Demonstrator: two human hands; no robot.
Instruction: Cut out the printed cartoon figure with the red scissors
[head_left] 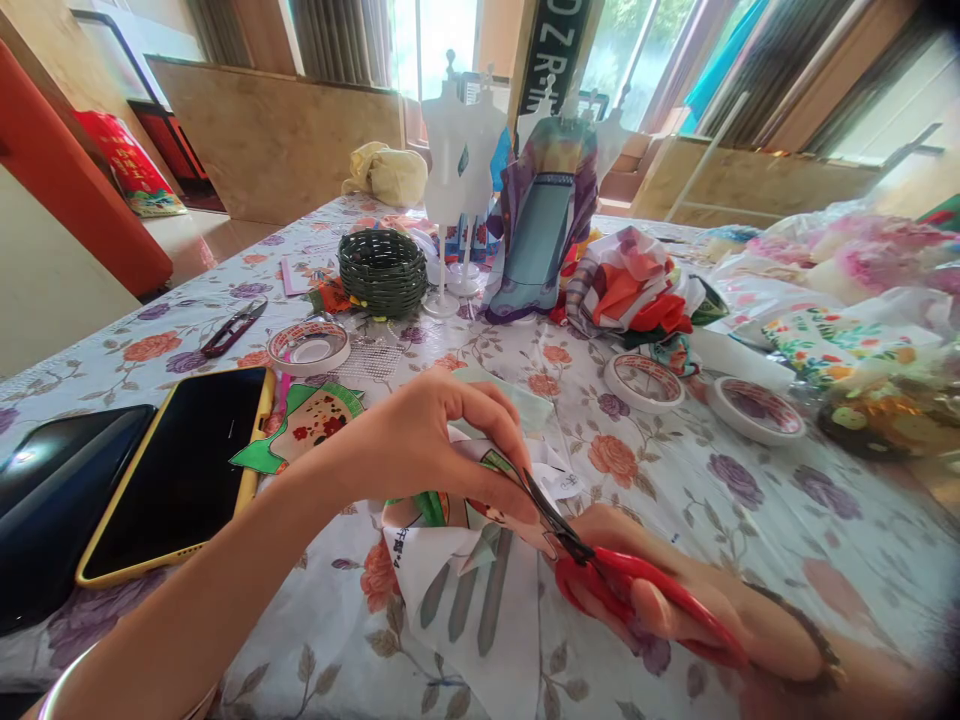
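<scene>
The right hand (675, 590), fingers closed through the handles of the red scissors (637, 595), is cutting the printed paper sheet (457, 570) that the left hand (427, 440) is pinching above the floral tablecloth (750, 500); the next snip probably requires turning the sheet to feed the outline into the blades.
</scene>
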